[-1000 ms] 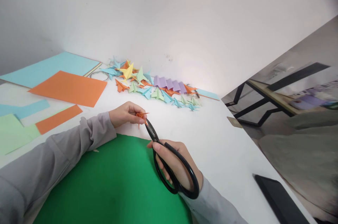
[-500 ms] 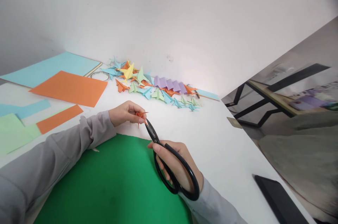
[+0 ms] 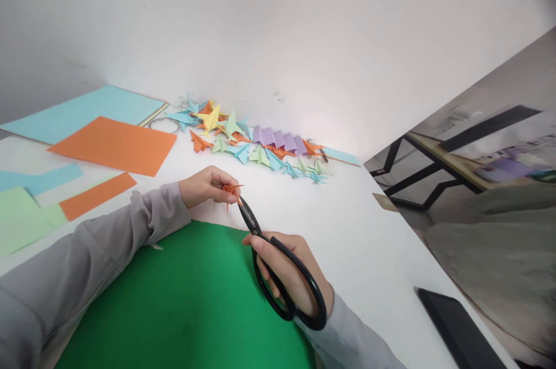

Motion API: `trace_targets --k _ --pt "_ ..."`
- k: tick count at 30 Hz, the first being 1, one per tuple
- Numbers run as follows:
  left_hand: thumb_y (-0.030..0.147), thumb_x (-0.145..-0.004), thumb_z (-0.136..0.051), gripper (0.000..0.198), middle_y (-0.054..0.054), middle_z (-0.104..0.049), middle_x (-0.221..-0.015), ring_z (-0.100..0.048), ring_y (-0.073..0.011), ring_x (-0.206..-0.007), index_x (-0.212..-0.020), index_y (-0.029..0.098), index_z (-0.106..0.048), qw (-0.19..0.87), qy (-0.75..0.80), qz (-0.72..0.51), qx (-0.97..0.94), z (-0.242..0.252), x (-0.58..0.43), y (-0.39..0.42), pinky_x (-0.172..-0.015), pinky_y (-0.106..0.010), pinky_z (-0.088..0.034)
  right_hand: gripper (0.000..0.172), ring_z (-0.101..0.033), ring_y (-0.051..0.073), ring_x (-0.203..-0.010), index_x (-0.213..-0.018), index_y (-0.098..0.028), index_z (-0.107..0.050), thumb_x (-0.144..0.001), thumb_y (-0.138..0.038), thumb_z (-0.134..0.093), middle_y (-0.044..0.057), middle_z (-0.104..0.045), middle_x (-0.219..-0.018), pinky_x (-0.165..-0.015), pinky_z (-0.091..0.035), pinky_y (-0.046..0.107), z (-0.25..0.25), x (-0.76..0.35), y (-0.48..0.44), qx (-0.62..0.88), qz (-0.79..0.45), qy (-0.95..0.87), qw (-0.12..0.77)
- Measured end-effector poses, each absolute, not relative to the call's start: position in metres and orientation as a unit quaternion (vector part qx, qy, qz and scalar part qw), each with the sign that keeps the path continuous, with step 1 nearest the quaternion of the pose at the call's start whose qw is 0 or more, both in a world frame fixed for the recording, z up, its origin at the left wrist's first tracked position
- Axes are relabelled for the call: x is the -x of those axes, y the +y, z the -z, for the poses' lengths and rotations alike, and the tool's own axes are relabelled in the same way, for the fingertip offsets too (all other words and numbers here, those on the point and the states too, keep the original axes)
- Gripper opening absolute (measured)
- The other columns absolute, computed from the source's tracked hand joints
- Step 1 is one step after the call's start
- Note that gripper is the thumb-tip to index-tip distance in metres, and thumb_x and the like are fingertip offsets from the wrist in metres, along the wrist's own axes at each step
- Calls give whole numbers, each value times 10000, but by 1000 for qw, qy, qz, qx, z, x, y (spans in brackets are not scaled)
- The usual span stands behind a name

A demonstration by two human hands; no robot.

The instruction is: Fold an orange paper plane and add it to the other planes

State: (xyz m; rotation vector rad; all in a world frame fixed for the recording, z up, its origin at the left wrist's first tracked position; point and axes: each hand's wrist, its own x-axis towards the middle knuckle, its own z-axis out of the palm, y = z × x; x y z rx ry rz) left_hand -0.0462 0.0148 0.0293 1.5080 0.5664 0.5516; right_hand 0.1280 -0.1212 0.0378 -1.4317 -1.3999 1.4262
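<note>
Over the white table (image 3: 347,230), my left hand (image 3: 208,186) pinches an orange origami figure (image 3: 229,189); my right hand (image 3: 289,262) grips scissors (image 3: 251,219), tips beside it. Likely featherlight, crushable, it wants holding by its folds.

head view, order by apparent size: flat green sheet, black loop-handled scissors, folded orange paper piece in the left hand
1. Flat green sheet
2. Black loop-handled scissors
3. Folded orange paper piece, partly hidden by the left hand

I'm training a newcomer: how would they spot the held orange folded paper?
On the white table, find the green sheet. Beyond it, the left hand pinches the orange folded paper by the scissors. Unlike the folded pieces near the wall, it is held.
</note>
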Motion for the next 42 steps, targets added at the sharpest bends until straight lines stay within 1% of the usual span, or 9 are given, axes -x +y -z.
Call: trace_targets --k 9,22,42 --pt "281 -587 -725 214 1 -520 -548 -435 -83 -510 -599 100 -612 668 242 -242 -661 -29 46 15 -498 -229 -346 490 -336 35 -314 -479 -167 -411 -817 -514 -480 -53 -389 -389 -339 -256 180 -39 -128 -122 552 -540 -543 330" --pt "257 -593 -718 192 1 -519 -556 -443 -86 -521 -607 95 -617 662 243 -244 -666 -28 47 15 -507 -229 -358 496 -339 34 -309 -474 -169 -400 -814 -521 -481 -56 -382 -387 -341 -250 180 -41 -128 -123 556 -535 -544 328" --pt "303 -583 -732 236 -2 -522 -562 -438 -85 -506 -612 97 -621 666 232 -241 -667 -27 46 16 -509 -236 -383 509 -327 37 -282 -458 -175 -398 -797 -546 -475 -58 -363 -365 -319 -241 187 -43 -127 -123 578 -526 -540 313"
